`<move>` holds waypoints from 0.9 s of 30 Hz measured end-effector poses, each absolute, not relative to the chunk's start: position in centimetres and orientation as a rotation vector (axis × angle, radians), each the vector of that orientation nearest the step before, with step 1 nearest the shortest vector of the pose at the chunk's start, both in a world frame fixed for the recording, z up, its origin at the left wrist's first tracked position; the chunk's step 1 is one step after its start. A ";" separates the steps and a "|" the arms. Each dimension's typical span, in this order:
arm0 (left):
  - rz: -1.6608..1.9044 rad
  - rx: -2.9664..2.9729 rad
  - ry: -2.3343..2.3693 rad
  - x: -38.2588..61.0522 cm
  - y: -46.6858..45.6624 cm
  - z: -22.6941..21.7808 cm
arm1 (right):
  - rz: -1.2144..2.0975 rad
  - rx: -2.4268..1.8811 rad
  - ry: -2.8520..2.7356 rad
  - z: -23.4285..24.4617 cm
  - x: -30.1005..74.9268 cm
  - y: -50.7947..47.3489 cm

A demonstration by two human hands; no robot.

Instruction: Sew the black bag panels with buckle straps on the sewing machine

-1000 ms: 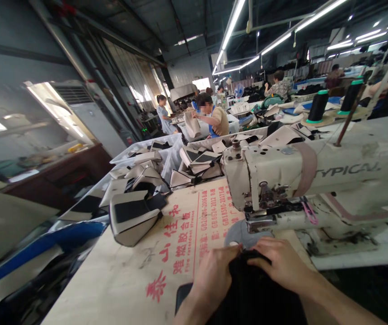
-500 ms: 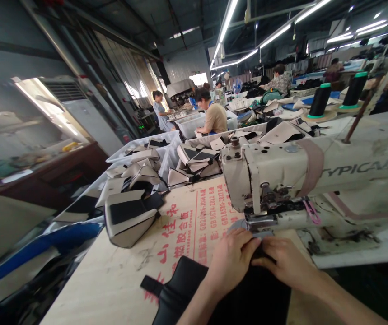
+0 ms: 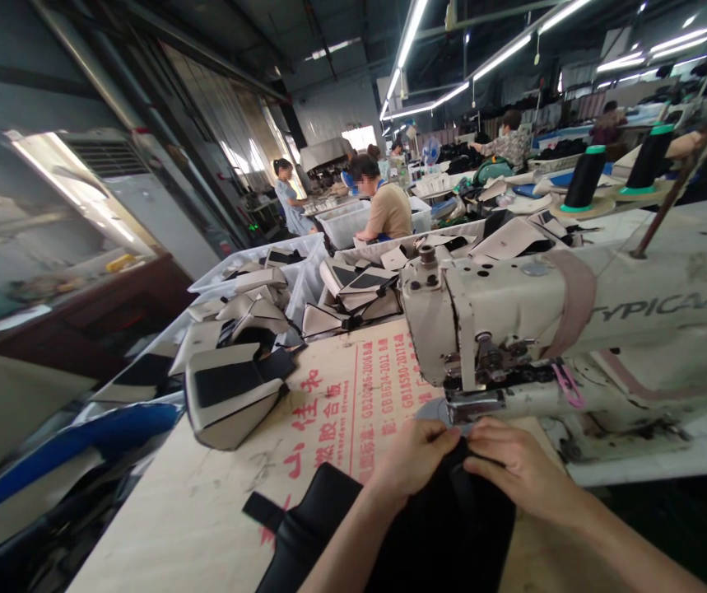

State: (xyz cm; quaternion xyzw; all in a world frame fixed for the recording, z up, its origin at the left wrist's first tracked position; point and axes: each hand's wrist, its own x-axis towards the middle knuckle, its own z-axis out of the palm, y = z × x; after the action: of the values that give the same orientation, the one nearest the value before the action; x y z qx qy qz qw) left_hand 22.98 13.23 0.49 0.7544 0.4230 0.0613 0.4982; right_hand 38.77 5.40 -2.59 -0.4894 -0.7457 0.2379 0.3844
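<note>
A black padded fabric piece (image 3: 328, 527) lies on the plywood table (image 3: 217, 511) in front of me, with a small tab sticking out at its left. My left hand (image 3: 418, 457) and my right hand (image 3: 517, 465) both pinch its far edge, fingertips close together, just below the presser foot (image 3: 461, 405) of the cream sewing machine (image 3: 551, 321). The fabric's middle is hidden under my forearms.
A beige-and-black sewn cover (image 3: 230, 395) lies at the table's left. White bins (image 3: 267, 280) behind it hold several more covers. Two black thread cones (image 3: 583, 179) stand behind the machine. Other people sit at benches further back (image 3: 383, 206). A blue tube (image 3: 81, 441) runs at the lower left.
Both hands have moved forward towards the machine's foot, drawing the black piece further onto the table. Its left part and tab have come into view.
</note>
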 end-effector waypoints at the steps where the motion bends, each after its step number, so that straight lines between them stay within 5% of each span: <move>1: 0.145 1.848 1.039 23.0 13.2 0.5 | 0.600 -1.246 -1.889 -2.8 38.7 5.3; 8: 0.138 1.844 1.138 23.1 13.4 -0.1 | 0.677 -1.370 -1.647 -2.2 39.0 5.6; 17: 0.186 1.480 1.105 22.7 13.8 0.2 | 0.595 -1.215 -1.993 -1.5 38.9 6.6; 27: 0.556 2.123 1.011 20.1 10.0 1.8 | 0.470 -1.286 -1.856 -2.3 37.9 6.6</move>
State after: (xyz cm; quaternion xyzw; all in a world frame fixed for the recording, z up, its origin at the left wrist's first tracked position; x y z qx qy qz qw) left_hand 20.10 9.96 1.84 0.8214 0.3913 0.2150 0.3548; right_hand 37.93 6.64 -2.34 -0.5097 -0.7355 0.1861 0.4058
